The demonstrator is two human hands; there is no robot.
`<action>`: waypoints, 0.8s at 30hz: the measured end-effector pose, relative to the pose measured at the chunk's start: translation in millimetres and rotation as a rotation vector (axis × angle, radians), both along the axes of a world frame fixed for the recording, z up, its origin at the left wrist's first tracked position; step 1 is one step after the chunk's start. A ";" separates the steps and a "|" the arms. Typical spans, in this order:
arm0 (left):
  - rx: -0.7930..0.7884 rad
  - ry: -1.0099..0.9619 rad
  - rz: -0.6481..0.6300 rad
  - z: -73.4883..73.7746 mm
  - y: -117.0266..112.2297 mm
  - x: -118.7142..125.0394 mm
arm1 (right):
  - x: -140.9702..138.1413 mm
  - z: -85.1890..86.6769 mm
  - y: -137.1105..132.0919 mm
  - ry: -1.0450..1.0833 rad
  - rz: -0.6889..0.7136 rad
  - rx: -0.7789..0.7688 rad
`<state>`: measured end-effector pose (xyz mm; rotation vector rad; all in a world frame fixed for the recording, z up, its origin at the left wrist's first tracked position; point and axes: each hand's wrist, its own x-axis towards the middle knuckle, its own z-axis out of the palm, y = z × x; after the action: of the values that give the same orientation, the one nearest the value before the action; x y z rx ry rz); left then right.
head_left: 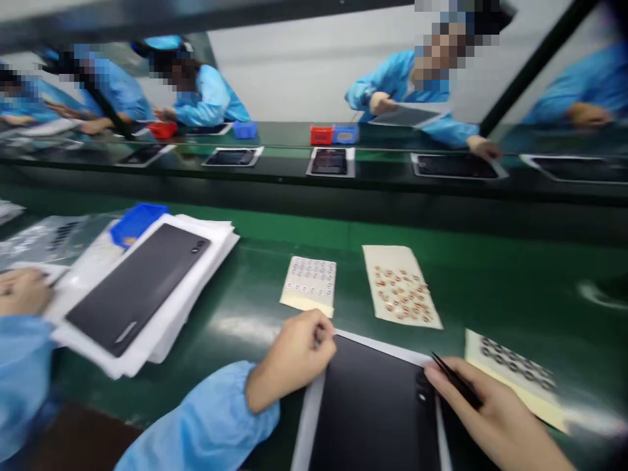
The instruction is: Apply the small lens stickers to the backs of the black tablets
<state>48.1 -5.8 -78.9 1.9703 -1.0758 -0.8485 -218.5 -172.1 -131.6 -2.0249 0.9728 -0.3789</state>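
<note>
A dark tablet [373,405] lies back-up in a white tray [308,418] at the near edge of the green bench. My left hand [294,360] rests at the tray's top-left corner. Its fingers are curled shut, and what they pinch, if anything, is hidden. My right hand [495,418] is closed on thin black tweezers [456,381]. The tweezer tips sit beside the tablet's camera lenses [422,387] at its top-right corner.
Three sticker sheets lie beyond the tablet: a white one [310,282], one with red rings [402,289] and one with dark rings [515,374]. At the left, another tablet [137,281] tops a stack of white trays by a blue bin [137,220] and a co-worker's hand [20,292]. Behind, a conveyor [373,173] carries tablets past workers in blue.
</note>
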 end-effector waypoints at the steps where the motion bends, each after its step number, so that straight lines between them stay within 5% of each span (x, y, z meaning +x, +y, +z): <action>1: 0.020 0.144 0.024 -0.4 -1.7 2.5 | 5.7 14.2 3.0 0.008 0.030 0.102; 4: 0.056 0.493 0.042 -2.6 -6.3 11.1 | 17.1 36.2 6.0 -0.013 0.006 0.408; 9: 0.146 0.833 0.146 0.1 -7.1 13.1 | 13.8 32.1 9.5 -0.072 0.020 0.614; 14: 0.164 0.882 0.234 6.3 -6.7 10.1 | 13.1 28.5 14.2 -0.097 0.022 0.477; 21: 0.180 0.932 0.156 5.7 -7.1 9.8 | 11.2 25.5 -7.7 -0.108 0.104 0.096; 24: 0.198 0.954 0.172 6.1 -8.9 11.9 | 9.5 23.2 -16.4 -0.064 0.223 0.083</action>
<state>60.0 -14.8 -72.8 1.4522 -0.2638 -1.5970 -209.0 -188.5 -108.4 -2.0080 0.7034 -0.2764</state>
